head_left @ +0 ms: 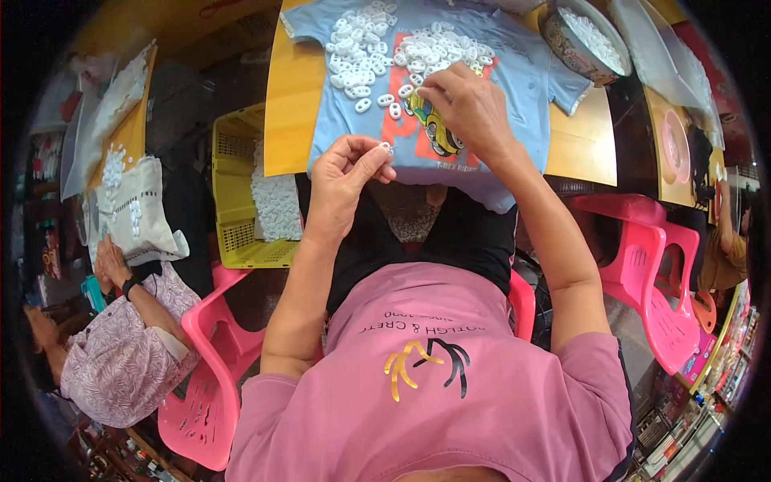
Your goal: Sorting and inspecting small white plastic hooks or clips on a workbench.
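Observation:
Pinched between the thumb and forefinger of my left hand (348, 167) is a small white plastic piece (387, 149), near the front edge of the table; a thin shiny bit shows at it. My right hand (468, 106) is farther forward, its fingers bent together at the near edge of a pile of white oval plastic pieces (434, 50), each with two holes. What those fingertips hold, if anything, is hidden. A second heap of the same pieces (357, 48) lies to the left. Both heaps rest on a light blue printed T-shirt (345, 132) spread over the table.
Beyond my right hand stands a patterned basin (554, 36) filled with white pieces. A yellow crate (229, 185) is left of the table (289, 120). Pink chairs (642, 257) flank me. On the left, another person (132, 345) sits with a hand on a white cloth bag (148, 213).

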### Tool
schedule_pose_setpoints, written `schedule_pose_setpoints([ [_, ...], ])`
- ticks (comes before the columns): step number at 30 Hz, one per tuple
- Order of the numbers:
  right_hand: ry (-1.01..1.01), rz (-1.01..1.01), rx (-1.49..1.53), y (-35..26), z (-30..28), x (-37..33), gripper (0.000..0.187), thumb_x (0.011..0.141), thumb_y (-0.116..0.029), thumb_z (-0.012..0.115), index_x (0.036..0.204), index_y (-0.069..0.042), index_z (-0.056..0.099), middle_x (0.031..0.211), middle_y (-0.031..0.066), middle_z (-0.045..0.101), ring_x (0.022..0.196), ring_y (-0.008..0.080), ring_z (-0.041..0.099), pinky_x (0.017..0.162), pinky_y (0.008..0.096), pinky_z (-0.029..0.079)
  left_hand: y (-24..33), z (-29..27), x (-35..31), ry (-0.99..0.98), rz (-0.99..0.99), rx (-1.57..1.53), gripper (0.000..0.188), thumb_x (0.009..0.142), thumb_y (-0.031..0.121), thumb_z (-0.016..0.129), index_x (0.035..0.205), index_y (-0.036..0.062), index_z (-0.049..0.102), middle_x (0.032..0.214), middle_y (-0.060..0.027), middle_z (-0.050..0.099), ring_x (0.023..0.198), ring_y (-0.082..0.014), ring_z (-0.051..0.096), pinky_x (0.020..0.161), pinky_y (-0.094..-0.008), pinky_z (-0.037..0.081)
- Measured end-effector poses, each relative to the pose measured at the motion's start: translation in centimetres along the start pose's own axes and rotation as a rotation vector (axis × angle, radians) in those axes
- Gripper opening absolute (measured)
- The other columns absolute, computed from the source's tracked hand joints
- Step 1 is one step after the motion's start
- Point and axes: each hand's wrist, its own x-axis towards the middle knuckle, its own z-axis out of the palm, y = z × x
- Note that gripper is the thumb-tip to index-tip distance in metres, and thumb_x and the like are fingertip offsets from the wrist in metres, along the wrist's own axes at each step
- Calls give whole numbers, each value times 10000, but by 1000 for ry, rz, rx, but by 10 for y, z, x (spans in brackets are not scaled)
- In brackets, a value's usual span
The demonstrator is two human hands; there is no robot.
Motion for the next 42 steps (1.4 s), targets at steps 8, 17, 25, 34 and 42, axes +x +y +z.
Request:
schedule_pose_setpoints([
  [8,42,-100,75,2,8,-7,160,839,-182,700,931,-55,670,841,100,658,709,285,640,628,368,496,6,8,4,36,19,-46,141,898,99,672,965,-10,611,836,-64,658,703,-116,640,656,-229,521],
  [17,-69,458,1133,-33,-30,-28,202,908,-139,666,1028,23,647,785,25,636,651,79,558,607,231,467,16,33,14,47,80,-108,150,909,115,657,975,-6,598,842,-71,661,719,-121,642,671,-243,523],
  [25,-2,483,1412,-39,-33,-43,225,915,-141,665,1069,21,636,894,60,647,664,85,555,606,241,486,20,51,14,-10,107,-178,140,905,80,648,979,-18,580,839,-88,658,714,-134,644,662,-248,525],
  [34,104,433,1361,-38,-31,-45,219,905,-138,677,1029,39,641,863,61,662,660,84,581,587,229,499,22,57,11,-18,118,-166,126,903,68,646,968,-19,582,852,-93,646,706,-136,636,653,-249,518],
  [42,103,401,1238,-42,-33,-46,200,920,-94,650,1073,33,625,908,65,650,688,101,579,641,240,494,22,58,12,13,115,-164,119,903,63,641,958,-22,578,847,-88,639,703,-140,637,650,-253,525],
])
